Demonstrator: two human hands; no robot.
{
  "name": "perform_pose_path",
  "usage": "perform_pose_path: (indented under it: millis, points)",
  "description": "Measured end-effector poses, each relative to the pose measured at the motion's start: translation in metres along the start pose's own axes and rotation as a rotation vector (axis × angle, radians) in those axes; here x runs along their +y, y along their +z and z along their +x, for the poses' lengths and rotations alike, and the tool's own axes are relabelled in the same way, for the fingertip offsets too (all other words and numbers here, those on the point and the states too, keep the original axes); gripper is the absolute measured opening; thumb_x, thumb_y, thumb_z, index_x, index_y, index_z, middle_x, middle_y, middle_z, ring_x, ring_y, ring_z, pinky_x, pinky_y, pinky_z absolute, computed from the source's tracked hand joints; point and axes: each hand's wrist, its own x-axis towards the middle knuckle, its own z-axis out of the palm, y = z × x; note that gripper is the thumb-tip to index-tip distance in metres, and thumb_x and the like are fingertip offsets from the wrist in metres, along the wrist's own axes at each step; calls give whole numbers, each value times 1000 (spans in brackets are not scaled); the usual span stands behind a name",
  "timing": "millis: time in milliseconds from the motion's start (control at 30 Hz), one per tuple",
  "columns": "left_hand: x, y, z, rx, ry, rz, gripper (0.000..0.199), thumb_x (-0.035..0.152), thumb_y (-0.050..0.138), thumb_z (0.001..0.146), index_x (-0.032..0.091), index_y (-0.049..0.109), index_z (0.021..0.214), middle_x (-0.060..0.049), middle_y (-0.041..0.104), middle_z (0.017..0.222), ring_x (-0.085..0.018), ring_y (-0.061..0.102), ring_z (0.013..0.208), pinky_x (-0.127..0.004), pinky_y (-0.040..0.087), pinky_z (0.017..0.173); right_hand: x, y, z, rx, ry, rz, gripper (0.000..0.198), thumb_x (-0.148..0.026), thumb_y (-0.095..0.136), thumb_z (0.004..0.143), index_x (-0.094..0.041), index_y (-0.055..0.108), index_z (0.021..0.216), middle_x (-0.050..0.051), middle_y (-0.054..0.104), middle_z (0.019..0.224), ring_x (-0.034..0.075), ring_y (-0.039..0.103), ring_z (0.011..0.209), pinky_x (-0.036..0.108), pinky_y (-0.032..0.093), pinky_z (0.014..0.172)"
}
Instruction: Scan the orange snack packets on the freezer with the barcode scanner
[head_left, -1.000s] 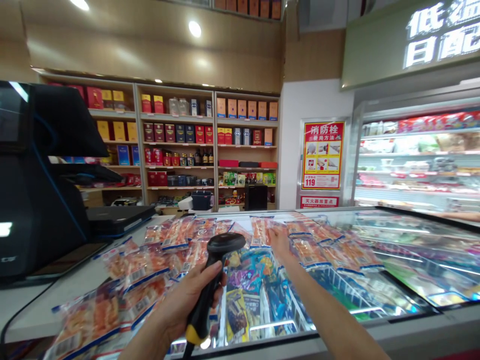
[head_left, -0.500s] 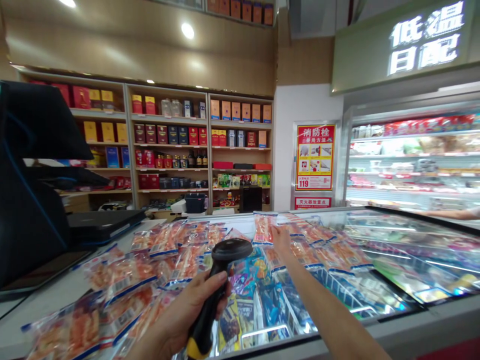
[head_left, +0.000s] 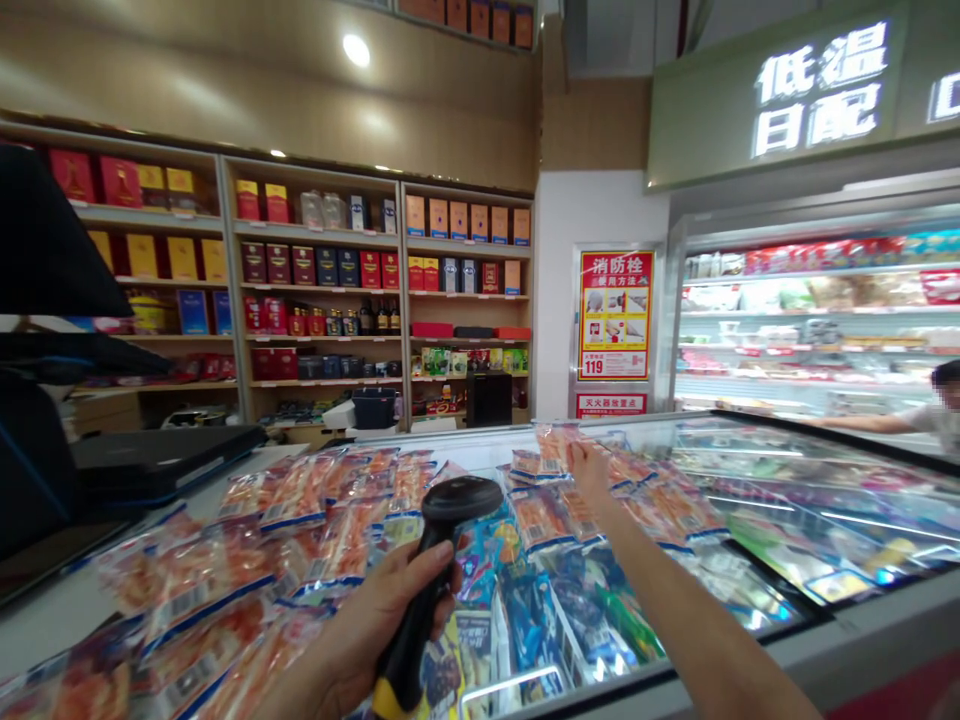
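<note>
A black and yellow barcode scanner [head_left: 420, 600] is gripped upright in my left hand [head_left: 394, 610], its head tilted forward over the glass. My right hand [head_left: 589, 468] reaches across the freezer and pinches a clear, blue-edged food packet [head_left: 553, 445] with orange-pink contents. That packet is over other such packets [head_left: 540, 520] on the right part of the glass. To the left of the scanner, many more of the same packets [head_left: 300, 490] lie spread and overlapping. Blue and yellow bags [head_left: 480, 640] show through the glass beneath my hands.
The glass-topped chest freezer [head_left: 780, 520] stretches to the right. At the left stand a black screen unit [head_left: 52, 240] and a black flat device [head_left: 165, 455]. Shelves of boxes [head_left: 322, 270] line the back wall. A person [head_left: 937, 415] reaches over the freezer at far right.
My right hand has moved to the right and slightly up with the packet, away from the scanner. The view has turned a little right, and a person now shows at the right edge.
</note>
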Motion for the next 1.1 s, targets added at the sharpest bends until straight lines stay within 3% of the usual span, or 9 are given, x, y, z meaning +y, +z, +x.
perform_pose_path:
  millis: [233,500,600,800,1000,1100]
  points:
    - [-3,10,23,82,17,-12,26,34,60,64,14,55,80,1,54,58,-4,42,41,-17,32,39,50,-41,53,51,93,-183,39,-33,30,76,-14,63,82,8,61,67,16,51,61,24,31,53]
    - [-14,-2,55,81,-42,-1,24,35,61,64,13,56,74,1,54,59,-5,44,43,-19,36,42,103,-35,74,-101,157,-398,40,-34,31,77,-16,58,101,11,62,89,21,55,83,29,38,70]
    - [-14,0,58,111,-62,-5,25,35,62,62,13,56,73,1,54,58,-6,44,43,-18,36,41,104,-32,72,-122,158,-474,45,-34,24,80,-13,47,114,14,58,98,22,52,91,34,36,77]
    - [-14,2,54,96,-48,-33,24,34,60,65,15,56,79,2,53,59,-6,44,44,-19,36,42,91,-26,41,-246,-62,-597,45,-37,18,82,-19,45,113,13,40,122,27,33,112,50,24,87]
    - [-6,-10,36,120,13,-4,20,33,58,67,14,53,69,0,54,57,-6,43,43,-18,36,41,88,-21,22,-263,112,-639,62,-55,19,76,-18,31,125,15,21,133,34,16,120,59,11,88]
    - [1,-19,23,189,34,-19,20,33,58,66,14,52,68,1,54,59,-5,44,43,-17,37,41,60,-10,14,-193,46,-604,58,-48,20,78,-15,28,126,15,19,134,31,16,121,56,14,90]
